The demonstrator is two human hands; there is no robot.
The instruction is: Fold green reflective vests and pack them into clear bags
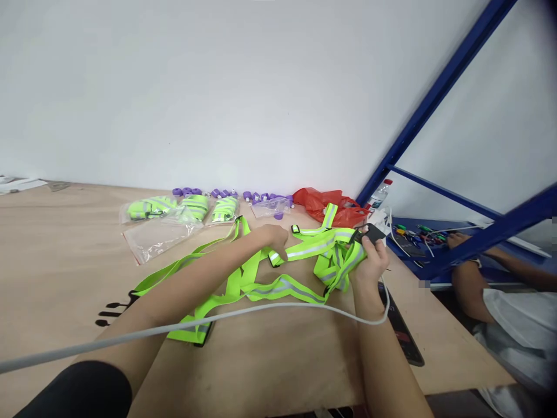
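A neon-yellow reflective strap harness (300,252) with silver stripes and black buckles lies loosely across the table. My right hand (372,261) is closed around its bunched end, by a flat black piece (375,233) at the fingertips. Bent over the middle of the straps, my left hand (275,237) has its fingers closed on a strap near a black slider. Other straps run left beneath my left forearm, ending in black buckle prongs (111,313). A white cable (243,309) crosses in front of both arms.
Behind the harness are bagged folded straps (191,208), a clear plastic bag (156,239), several purple rolls (187,191) and a red plastic bag (322,203). A bottle (380,195) stands by the blue frame (429,93). A phone-like dark slab (402,331) lies at right, near another person's arm (467,287).
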